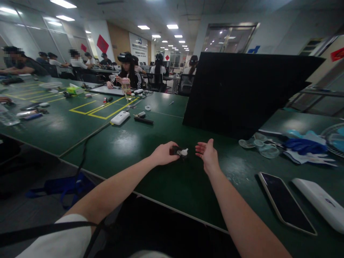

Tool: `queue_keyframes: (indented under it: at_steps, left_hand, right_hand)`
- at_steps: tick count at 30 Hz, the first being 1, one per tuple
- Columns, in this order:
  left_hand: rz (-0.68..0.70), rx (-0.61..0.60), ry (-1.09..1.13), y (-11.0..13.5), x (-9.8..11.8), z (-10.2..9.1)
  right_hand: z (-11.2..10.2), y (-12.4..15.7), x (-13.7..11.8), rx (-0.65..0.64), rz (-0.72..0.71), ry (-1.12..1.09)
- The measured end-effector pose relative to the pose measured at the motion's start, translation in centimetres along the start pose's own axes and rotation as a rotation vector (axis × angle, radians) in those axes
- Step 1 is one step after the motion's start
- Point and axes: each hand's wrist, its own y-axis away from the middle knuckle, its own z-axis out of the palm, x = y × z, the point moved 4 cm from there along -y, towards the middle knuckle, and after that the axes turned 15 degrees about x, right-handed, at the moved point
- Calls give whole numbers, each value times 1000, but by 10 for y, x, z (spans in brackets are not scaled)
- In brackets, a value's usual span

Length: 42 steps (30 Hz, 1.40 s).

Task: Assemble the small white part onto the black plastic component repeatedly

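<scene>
Sitting in the grip of the left hand (164, 154), a small black-and-white object (184, 152) is at the middle of the green desk (166, 186); whether it touches the surface is unclear. Just beside it, the right hand (209, 154) is empty, thumb and fingers apart. Beyond stands a large black panel (239, 95). A white device (120, 118) lies farther left, near a black bar (143, 120); a phone (286, 202) lies right of the right forearm.

Open office-like workroom, with long green tables (172, 188), black-backed chairs (186, 81), several people (128, 68) and ceiling light panels (172, 26).
</scene>
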Motion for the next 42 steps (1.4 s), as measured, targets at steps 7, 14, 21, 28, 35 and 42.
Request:
queue_keyframes:
  at_steps: [7, 14, 21, 28, 35, 42]
  left_hand:
    - [53, 30, -49, 2, 4, -12]
    - [-60, 125, -112, 7, -39, -64]
    - [137, 280, -518, 12, -77, -136]
    - [265, 261, -688, 20, -90, -157]
    - [-65, 772, -552, 22, -134, -187]
    - [-341, 937, -284, 18, -178, -194]
  right_hand:
    - [-4, 6, -9, -25, 31, -17]
    - [-6, 16, -26, -45, 58, -71]
    - [-1, 15, -21, -92, -5, -19]
    - [-1, 16, -19, -124, -21, 27]
    - [-1, 14, -17, -115, 17, 3]
    - [-3, 12, -19, -66, 29, -36]
